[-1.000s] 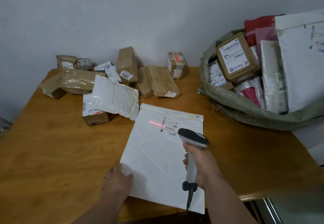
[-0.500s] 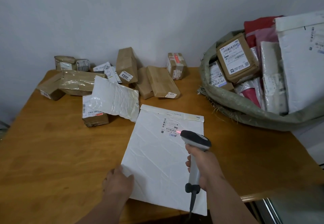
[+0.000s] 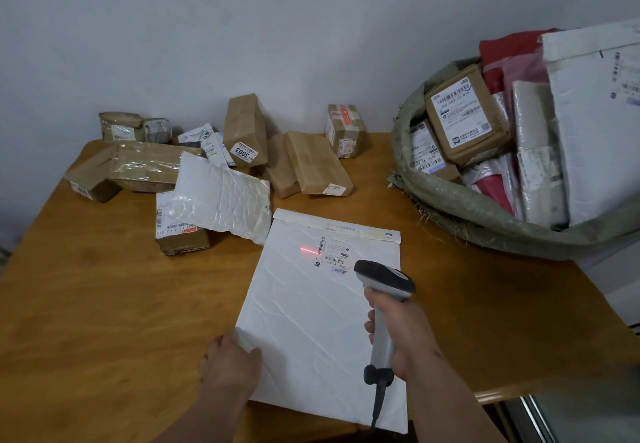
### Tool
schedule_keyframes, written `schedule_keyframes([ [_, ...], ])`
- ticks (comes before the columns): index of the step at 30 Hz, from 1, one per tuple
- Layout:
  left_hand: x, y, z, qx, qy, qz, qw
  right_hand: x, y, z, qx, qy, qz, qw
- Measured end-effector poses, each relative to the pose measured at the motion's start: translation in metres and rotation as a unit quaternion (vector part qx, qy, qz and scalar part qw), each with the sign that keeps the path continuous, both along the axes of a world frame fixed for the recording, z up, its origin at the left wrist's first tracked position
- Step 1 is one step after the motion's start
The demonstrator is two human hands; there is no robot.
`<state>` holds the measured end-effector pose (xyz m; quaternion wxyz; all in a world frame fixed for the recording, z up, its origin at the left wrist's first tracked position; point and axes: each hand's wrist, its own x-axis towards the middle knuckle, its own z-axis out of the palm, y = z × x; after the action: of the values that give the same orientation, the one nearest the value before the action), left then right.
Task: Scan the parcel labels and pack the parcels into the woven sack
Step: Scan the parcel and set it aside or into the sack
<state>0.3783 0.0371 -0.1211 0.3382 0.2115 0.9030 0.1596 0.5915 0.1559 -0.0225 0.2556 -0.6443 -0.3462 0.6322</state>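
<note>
In the head view, a large flat white padded mailer (image 3: 322,307) lies on the brown wooden table (image 3: 104,304), with its near edge hanging a little over the front edge of the table. The left hand (image 3: 230,364) rests on the near left corner of this mailer; its fingers are bent over the edge, but I cannot tell if they pinch the corner or only press it. The right hand (image 3: 401,331) has its fingers clenched around the pale handle of a grey and white handheld barcode scanner (image 3: 382,307), whose dark cable hangs down at the bottom. A short red laser line (image 3: 310,250) falls on the mailer just left of the small printed shipping label (image 3: 334,255), near the top of the mailer. Behind the mailer, a smaller crumpled white bubble mailer (image 3: 221,196) leans over a brown cardboard box with a barcode label (image 3: 180,231). Farther back, near the grey wall (image 3: 242,27), there are several brown taped cardboard parcels (image 3: 313,162), one with a label "3003" (image 3: 244,131). At the right, the grey-green woven sack (image 3: 485,210) stands open with its rim rolled down, touching the table edge, and it holds brown, white, silver and red parcels (image 3: 465,113).
</note>
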Motion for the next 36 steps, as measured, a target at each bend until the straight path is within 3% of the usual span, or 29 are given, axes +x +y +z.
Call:
schedule_keyframes([
  [12, 0.002, 0.006, 0.007, 0.001, 0.001, 0.004, 1.0, 0.001, 0.004, -0.006, -0.01, -0.013, 0.006, 1.0],
  [18, -0.001, 0.015, 0.008, -0.02, -0.001, 0.022, 1.0, 0.008, 0.01, -0.021, -0.005, -0.083, -0.03, 0.996],
  [21, -0.003, 0.024, 0.004, -0.016, -0.028, 0.045, 0.998, 0.018, 0.008, -0.037, -0.061, -0.106, -0.034, 0.992],
  [23, -0.002, 0.028, 0.004, 0.01, -0.056, 0.063, 0.996, 0.018, 0.003, -0.044, -0.108, -0.101, -0.035, 0.988],
  [28, 0.007, 0.028, 0.02, 0.096, -0.075, 0.104, 0.987, 0.016, 0.001, -0.048, -0.122, -0.115, -0.004, 0.986],
  [32, 0.014, 0.03, 0.046, 0.174, -0.046, 0.104, 0.978, 0.018, 0.005, -0.035, -0.149, -0.035, -0.019, 0.988],
  [36, 0.035, 0.031, 0.075, 0.255, -0.027, 0.108, 0.96, 0.013, 0.012, -0.009, -0.113, 0.027, -0.012, 0.993],
])
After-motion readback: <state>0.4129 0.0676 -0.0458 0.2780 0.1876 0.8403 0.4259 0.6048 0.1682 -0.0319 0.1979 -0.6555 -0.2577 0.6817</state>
